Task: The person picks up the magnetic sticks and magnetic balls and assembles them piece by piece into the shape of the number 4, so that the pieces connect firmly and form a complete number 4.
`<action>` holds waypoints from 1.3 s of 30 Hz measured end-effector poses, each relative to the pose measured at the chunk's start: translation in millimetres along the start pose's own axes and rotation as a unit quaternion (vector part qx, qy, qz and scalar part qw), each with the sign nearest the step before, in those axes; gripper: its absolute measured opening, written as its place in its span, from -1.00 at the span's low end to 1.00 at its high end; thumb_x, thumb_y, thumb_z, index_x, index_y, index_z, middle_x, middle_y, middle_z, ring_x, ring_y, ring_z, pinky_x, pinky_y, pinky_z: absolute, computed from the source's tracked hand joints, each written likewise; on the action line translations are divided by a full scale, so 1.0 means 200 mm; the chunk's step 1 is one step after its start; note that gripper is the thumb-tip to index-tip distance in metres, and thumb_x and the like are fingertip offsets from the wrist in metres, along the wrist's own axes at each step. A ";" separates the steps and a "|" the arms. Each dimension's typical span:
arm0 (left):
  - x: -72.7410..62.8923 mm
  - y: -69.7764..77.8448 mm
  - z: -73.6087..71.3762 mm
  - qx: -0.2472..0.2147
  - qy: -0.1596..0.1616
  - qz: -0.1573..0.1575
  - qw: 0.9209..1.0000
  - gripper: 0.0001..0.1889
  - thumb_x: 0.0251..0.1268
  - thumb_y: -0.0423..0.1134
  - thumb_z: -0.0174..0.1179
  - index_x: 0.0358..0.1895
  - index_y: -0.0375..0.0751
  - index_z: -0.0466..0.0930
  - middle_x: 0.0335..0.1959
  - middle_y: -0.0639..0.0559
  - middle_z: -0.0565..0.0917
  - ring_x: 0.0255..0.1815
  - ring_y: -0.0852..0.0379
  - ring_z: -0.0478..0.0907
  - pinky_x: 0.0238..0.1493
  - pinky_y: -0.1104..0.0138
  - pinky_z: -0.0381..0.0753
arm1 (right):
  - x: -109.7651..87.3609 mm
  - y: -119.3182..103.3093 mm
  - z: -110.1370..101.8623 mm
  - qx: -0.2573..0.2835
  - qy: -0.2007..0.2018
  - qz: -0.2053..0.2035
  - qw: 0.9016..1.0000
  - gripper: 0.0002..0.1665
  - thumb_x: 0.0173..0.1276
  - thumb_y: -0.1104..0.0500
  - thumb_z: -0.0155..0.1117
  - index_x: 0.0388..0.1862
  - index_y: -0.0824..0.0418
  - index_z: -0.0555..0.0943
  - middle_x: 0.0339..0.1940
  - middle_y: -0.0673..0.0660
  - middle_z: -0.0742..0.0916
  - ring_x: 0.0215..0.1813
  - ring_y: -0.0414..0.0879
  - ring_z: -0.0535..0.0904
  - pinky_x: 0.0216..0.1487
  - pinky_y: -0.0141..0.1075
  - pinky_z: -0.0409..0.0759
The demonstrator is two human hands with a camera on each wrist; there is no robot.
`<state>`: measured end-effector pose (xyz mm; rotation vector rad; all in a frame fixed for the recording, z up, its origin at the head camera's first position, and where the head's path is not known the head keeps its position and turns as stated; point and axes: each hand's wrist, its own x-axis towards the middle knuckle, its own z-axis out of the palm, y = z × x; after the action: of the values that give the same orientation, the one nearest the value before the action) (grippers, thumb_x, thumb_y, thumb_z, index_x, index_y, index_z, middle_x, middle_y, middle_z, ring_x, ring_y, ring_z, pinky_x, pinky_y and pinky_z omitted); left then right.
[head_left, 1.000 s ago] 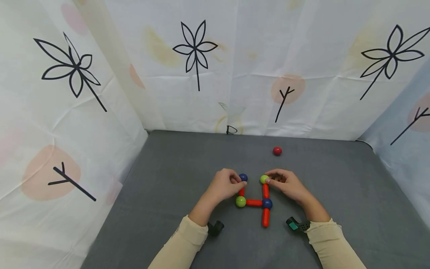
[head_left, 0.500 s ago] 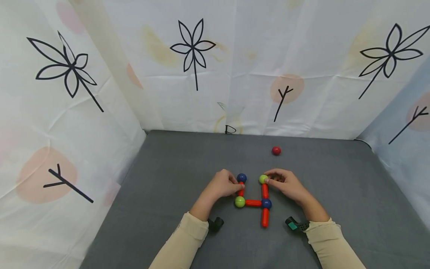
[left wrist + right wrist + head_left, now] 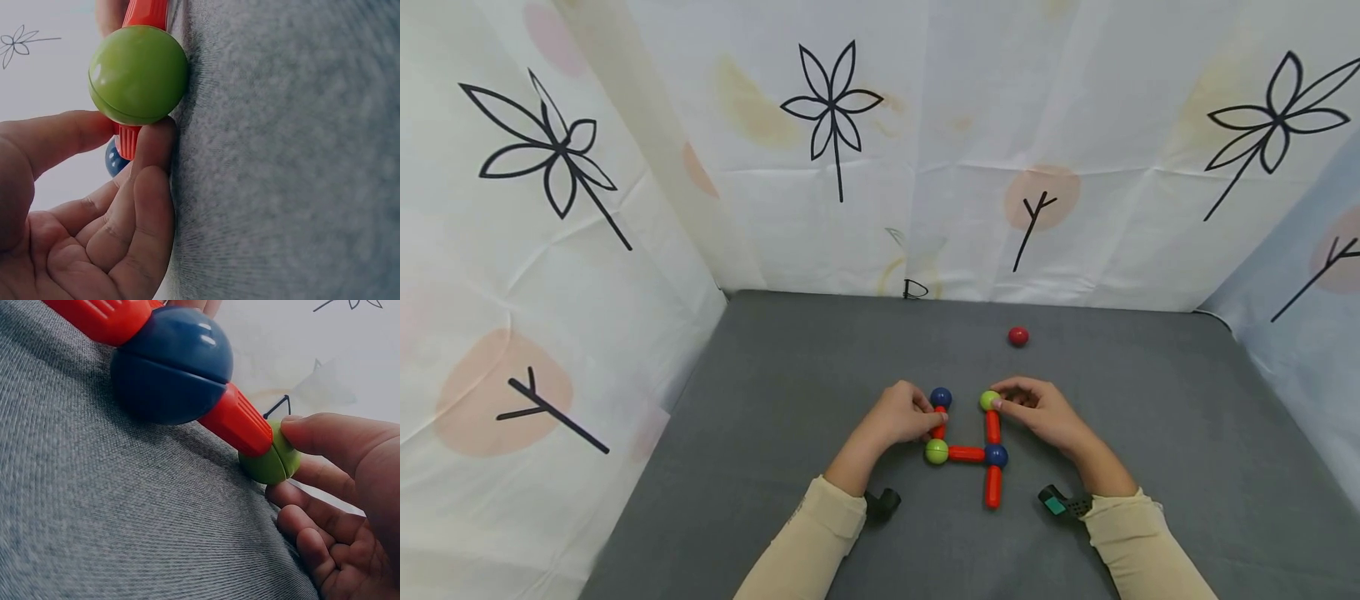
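Red rods and balls form an open, four-like shape on the grey tabletop. My left hand pinches the left red rod between thumb and fingers. That rod joins a far blue ball to a near green ball. With thumb and fingertips my right hand grips the far green ball, which caps the right red rod. A second blue ball links this rod, the red crossbar and a red rod pointing toward me.
Behind the shape, a loose red ball lies on the grey tabletop. White patterned cloth walls off the back and both sides. Dark cameras on bands sit at both wrists.
My left fingers have slid from beside the far blue ball down onto the left red rod, leaving that ball in view. My right hand keeps its hold on the green ball.
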<state>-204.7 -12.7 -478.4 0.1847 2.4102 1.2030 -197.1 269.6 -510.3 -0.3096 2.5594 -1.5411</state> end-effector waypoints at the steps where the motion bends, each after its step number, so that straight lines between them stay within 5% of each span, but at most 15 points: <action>1: 0.00 0.00 0.00 0.000 -0.001 0.001 1.000 -0.76 0.39 -0.06 0.46 -0.34 -0.13 0.73 -0.56 0.06 0.77 -0.49 0.11 0.71 -0.43 0.28 0.59 | 0.00 0.00 0.00 0.001 0.000 0.001 1.000 -0.67 0.53 0.16 0.41 0.16 0.30 0.72 -0.12 0.24 0.74 -0.31 -0.19 0.54 -0.32 -0.36 0.52; 24: -0.02 -0.02 -0.01 0.005 -0.008 0.006 1.000 -0.72 0.29 0.01 0.52 -0.40 -0.09 0.72 -0.53 0.05 0.75 -0.48 0.11 0.66 -0.43 0.29 0.53 | -0.02 -0.05 0.00 -0.003 -0.001 0.011 1.000 -0.65 0.54 0.14 0.39 0.18 0.30 0.71 -0.08 0.24 0.74 -0.28 -0.15 0.56 -0.28 -0.35 0.55; 39: -0.02 -0.03 -0.01 -0.006 -0.015 0.008 1.000 -0.71 0.30 0.00 0.52 -0.43 -0.10 0.72 -0.54 0.02 0.75 -0.50 0.12 0.64 -0.44 0.29 0.53 | -0.16 -0.07 0.02 -0.012 0.022 0.002 1.000 -0.55 0.57 0.17 0.36 0.32 0.34 0.61 -0.02 0.27 0.74 -0.18 -0.19 0.66 -0.18 -0.37 0.63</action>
<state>-202.1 -19.3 -479.7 0.2177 2.3789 1.2125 -163.7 267.7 -499.0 -0.2764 2.6113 -1.5337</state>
